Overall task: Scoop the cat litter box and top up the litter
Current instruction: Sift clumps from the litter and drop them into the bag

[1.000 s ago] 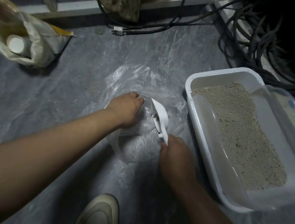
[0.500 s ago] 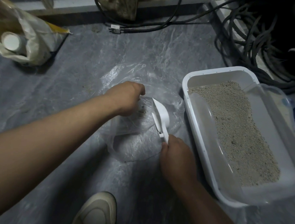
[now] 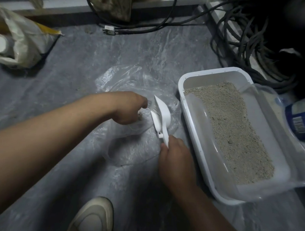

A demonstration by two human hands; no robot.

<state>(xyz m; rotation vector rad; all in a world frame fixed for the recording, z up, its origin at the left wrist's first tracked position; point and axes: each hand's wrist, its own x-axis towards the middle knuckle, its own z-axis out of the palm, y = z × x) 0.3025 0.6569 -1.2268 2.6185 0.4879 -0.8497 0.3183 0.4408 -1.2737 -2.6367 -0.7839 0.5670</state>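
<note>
A white litter box (image 3: 180, 92) with a clear liner stands on the floor at the right, holding pale grey litter (image 3: 235, 129). A clear plastic bag (image 3: 129, 144) lies crumpled on the floor left of the box. My left hand (image 3: 129, 107) pinches the bag's rim and holds it up. My right hand (image 3: 174, 160) grips the handle of a white slotted scoop (image 3: 161, 117), which is tipped on its side over the bag's mouth. A small clump shows inside the bag just below my left fingers.
A white and yellow sack (image 3: 24, 41) with a white tube lies at the far left. Black cables (image 3: 247, 49) coil at the back right, a plug (image 3: 109, 30) beside them. A blue container (image 3: 300, 118) sits right of the box. My shoe (image 3: 93, 217) is near the bottom.
My left hand lifted the bag's rim higher and shifted slightly away. The scoop tilted further onto its side over the bag. The view drifted a little.
</note>
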